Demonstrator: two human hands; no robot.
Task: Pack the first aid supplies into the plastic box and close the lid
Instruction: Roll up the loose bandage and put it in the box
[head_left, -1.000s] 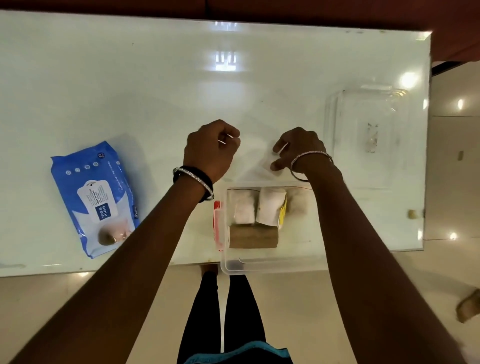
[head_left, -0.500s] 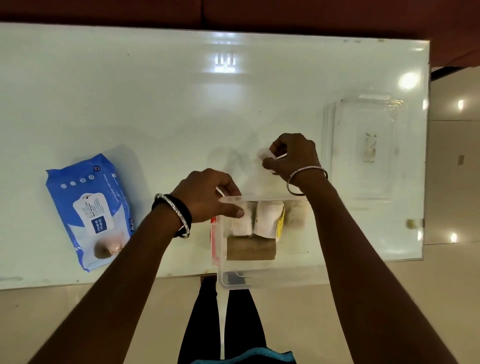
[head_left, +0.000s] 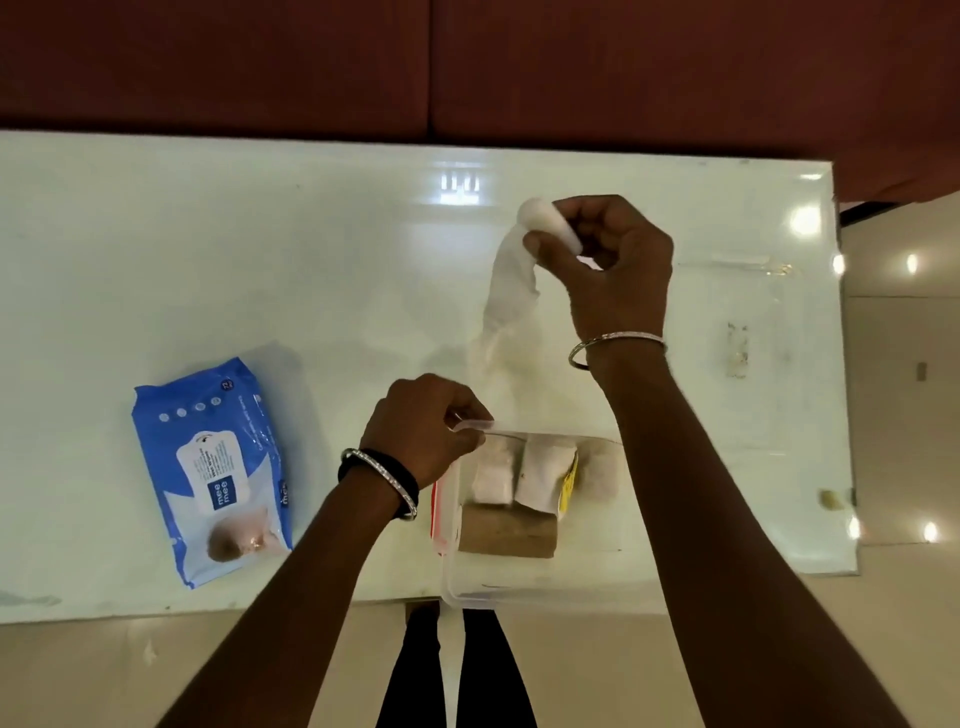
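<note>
The clear plastic box (head_left: 453, 587) sits at the table's near edge and juts slightly over it. It holds two white bandage rolls (head_left: 493, 475), a brown roll (head_left: 506, 532) and a yellow-edged packet (head_left: 570, 480). My left hand (head_left: 423, 428) pinches the box's far-left rim. Above the table beyond the box, my right hand (head_left: 610, 270) is raised, shut on a white gauze roll (head_left: 545, 223). The roll's loose tail (head_left: 511, 283) hangs down toward the box. The clear lid (head_left: 737, 358) lies flat on the table to the right.
A blue pack of wet wipes (head_left: 213, 467) lies to the left of the box. A red strip (head_left: 439, 514) shows along the box's left side. The glossy white table (head_left: 260, 260) ends at the right past the lid. My legs stand below the near edge.
My right hand has lifted the white gauze up and away from the box, its tail now trailing. My left hand dropped from mid-table to the box rim and holds it.
</note>
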